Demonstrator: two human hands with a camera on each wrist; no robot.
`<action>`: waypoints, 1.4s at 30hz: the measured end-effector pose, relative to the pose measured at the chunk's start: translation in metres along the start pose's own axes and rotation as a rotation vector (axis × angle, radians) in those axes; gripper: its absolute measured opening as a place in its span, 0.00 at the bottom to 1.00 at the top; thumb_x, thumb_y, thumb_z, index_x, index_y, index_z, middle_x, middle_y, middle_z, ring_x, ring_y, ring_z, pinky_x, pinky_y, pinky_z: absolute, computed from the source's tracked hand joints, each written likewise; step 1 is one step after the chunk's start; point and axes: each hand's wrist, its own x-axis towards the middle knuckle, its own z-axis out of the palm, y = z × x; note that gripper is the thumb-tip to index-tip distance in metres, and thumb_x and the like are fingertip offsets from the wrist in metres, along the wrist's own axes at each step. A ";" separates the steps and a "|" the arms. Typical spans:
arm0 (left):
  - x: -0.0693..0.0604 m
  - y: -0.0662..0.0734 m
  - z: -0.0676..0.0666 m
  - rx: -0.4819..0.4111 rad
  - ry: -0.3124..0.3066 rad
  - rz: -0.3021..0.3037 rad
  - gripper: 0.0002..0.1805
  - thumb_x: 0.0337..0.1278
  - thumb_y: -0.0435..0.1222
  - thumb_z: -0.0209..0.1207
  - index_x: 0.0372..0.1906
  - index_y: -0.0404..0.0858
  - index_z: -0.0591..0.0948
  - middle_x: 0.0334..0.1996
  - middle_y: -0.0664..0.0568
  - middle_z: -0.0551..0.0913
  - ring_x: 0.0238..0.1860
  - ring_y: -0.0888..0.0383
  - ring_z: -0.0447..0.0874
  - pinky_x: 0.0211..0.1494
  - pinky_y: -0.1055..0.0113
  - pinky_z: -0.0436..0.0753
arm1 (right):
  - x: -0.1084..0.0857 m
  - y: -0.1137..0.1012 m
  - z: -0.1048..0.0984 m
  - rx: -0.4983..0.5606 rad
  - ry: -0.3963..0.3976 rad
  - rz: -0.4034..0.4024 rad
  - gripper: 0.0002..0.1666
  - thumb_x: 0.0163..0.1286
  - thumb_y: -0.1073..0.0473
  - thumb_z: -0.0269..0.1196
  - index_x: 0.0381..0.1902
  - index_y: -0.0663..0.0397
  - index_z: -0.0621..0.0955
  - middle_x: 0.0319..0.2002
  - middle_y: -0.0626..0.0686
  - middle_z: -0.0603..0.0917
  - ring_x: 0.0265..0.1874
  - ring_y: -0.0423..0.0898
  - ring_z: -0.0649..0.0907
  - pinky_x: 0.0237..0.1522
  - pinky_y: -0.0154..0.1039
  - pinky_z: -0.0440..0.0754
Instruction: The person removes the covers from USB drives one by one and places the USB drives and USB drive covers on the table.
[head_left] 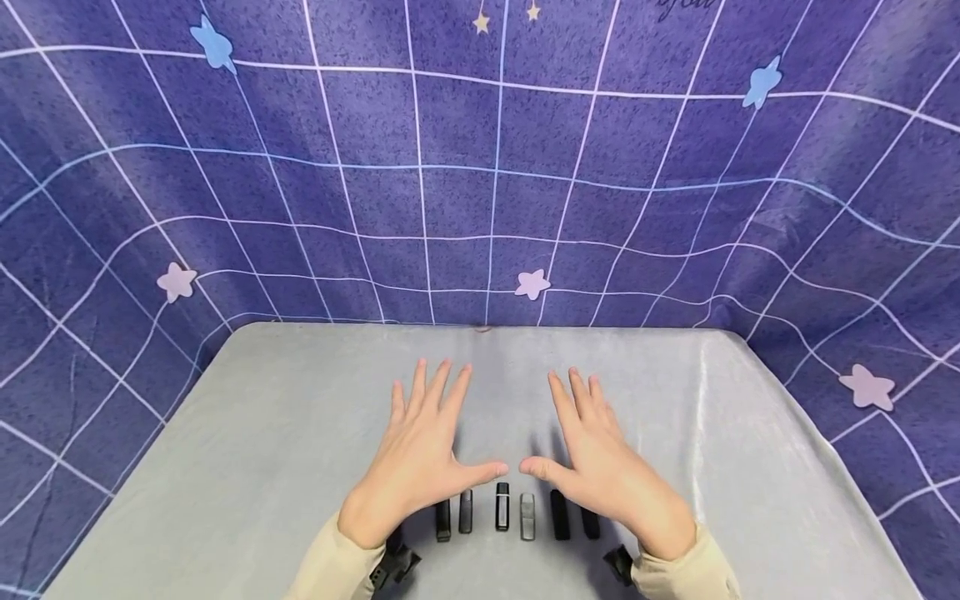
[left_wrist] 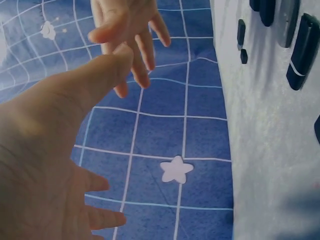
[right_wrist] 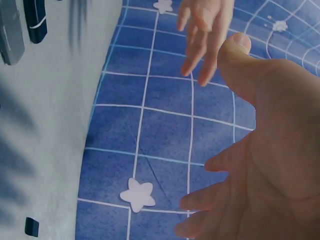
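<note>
Both hands hover over the grey tabletop with fingers spread and nothing in them. My left hand (head_left: 416,467) is above the left end of a row of small sticks that look like USB flash drives. My right hand (head_left: 611,471) is over the row's right end, its thumb tip a short gap from the left thumb. From left to right lie a black stick (head_left: 443,522), a dark grey stick (head_left: 466,512), a black stick with a silver band (head_left: 502,507), a grey stick (head_left: 528,517), and two black sticks (head_left: 560,515), the last partly hidden by the right hand.
The grey cloth-covered table (head_left: 300,400) has a crease (head_left: 700,417) on its right side. A purple-blue curtain (head_left: 457,200) with grid lines and stars hangs behind and at both sides. Black wrist devices (head_left: 394,568) sit by the cream sleeves (head_left: 330,567).
</note>
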 end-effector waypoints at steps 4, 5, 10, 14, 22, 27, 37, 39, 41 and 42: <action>-0.001 0.003 -0.004 0.022 0.024 -0.009 0.69 0.43 0.77 0.62 0.85 0.49 0.46 0.83 0.41 0.48 0.83 0.36 0.32 0.77 0.26 0.41 | 0.000 -0.003 0.002 -0.023 -0.020 0.022 0.66 0.68 0.24 0.57 0.84 0.53 0.38 0.82 0.62 0.31 0.80 0.69 0.36 0.76 0.73 0.46; -0.001 0.003 -0.005 0.022 0.026 -0.012 0.69 0.43 0.77 0.62 0.85 0.50 0.46 0.83 0.41 0.47 0.83 0.36 0.31 0.77 0.26 0.40 | 0.000 -0.004 0.003 -0.031 -0.028 0.025 0.67 0.69 0.23 0.56 0.84 0.52 0.37 0.82 0.61 0.29 0.80 0.68 0.35 0.76 0.72 0.46; -0.002 0.006 -0.001 0.025 -0.013 -0.012 0.70 0.42 0.80 0.58 0.84 0.49 0.46 0.84 0.42 0.46 0.83 0.37 0.31 0.77 0.26 0.39 | 0.002 -0.004 0.008 -0.044 -0.080 0.037 0.65 0.72 0.24 0.52 0.83 0.52 0.32 0.81 0.60 0.24 0.80 0.67 0.33 0.75 0.73 0.45; 0.001 0.009 0.008 0.038 -0.059 -0.002 0.70 0.42 0.82 0.54 0.84 0.48 0.46 0.83 0.42 0.49 0.83 0.37 0.34 0.78 0.28 0.42 | 0.004 0.001 0.008 -0.031 -0.157 0.083 0.57 0.79 0.35 0.51 0.82 0.56 0.32 0.81 0.62 0.24 0.79 0.70 0.33 0.74 0.75 0.45; 0.002 0.014 0.019 0.033 -0.104 0.016 0.70 0.41 0.81 0.56 0.84 0.48 0.47 0.82 0.41 0.52 0.83 0.35 0.39 0.78 0.29 0.45 | 0.005 0.015 0.008 -0.015 -0.294 0.183 0.51 0.76 0.62 0.58 0.82 0.63 0.40 0.80 0.72 0.34 0.76 0.79 0.42 0.72 0.76 0.51; 0.000 0.016 0.019 0.021 -0.119 0.010 0.69 0.41 0.82 0.56 0.84 0.51 0.47 0.83 0.44 0.52 0.83 0.38 0.40 0.79 0.31 0.50 | 0.007 0.023 0.003 -0.043 -0.318 0.201 0.46 0.68 0.69 0.65 0.79 0.65 0.58 0.77 0.78 0.50 0.74 0.82 0.53 0.70 0.76 0.57; -0.005 0.020 0.016 0.002 -0.112 0.040 0.64 0.43 0.79 0.59 0.83 0.52 0.55 0.79 0.46 0.64 0.79 0.37 0.58 0.72 0.34 0.68 | 0.010 0.029 0.007 -0.072 -0.358 0.157 0.20 0.52 0.67 0.78 0.42 0.60 0.83 0.38 0.56 0.83 0.42 0.52 0.82 0.51 0.53 0.82; -0.006 0.021 0.015 -0.007 -0.109 0.045 0.63 0.44 0.78 0.61 0.83 0.51 0.56 0.78 0.46 0.65 0.79 0.36 0.59 0.71 0.34 0.70 | 0.010 0.030 0.010 -0.064 -0.391 0.178 0.19 0.50 0.68 0.79 0.37 0.57 0.82 0.36 0.54 0.83 0.39 0.50 0.82 0.50 0.51 0.82; -0.006 0.022 0.015 -0.011 -0.107 0.048 0.63 0.44 0.77 0.62 0.82 0.51 0.57 0.77 0.46 0.67 0.78 0.36 0.60 0.70 0.34 0.71 | 0.009 0.031 0.013 -0.062 -0.415 0.201 0.19 0.48 0.68 0.80 0.33 0.55 0.81 0.33 0.52 0.82 0.37 0.48 0.81 0.48 0.49 0.82; -0.007 0.022 0.015 -0.011 -0.107 0.049 0.63 0.44 0.77 0.62 0.82 0.51 0.57 0.77 0.46 0.67 0.78 0.36 0.61 0.69 0.35 0.71 | 0.009 0.032 0.015 -0.067 -0.423 0.209 0.19 0.47 0.68 0.81 0.32 0.54 0.81 0.32 0.51 0.82 0.35 0.47 0.80 0.46 0.48 0.82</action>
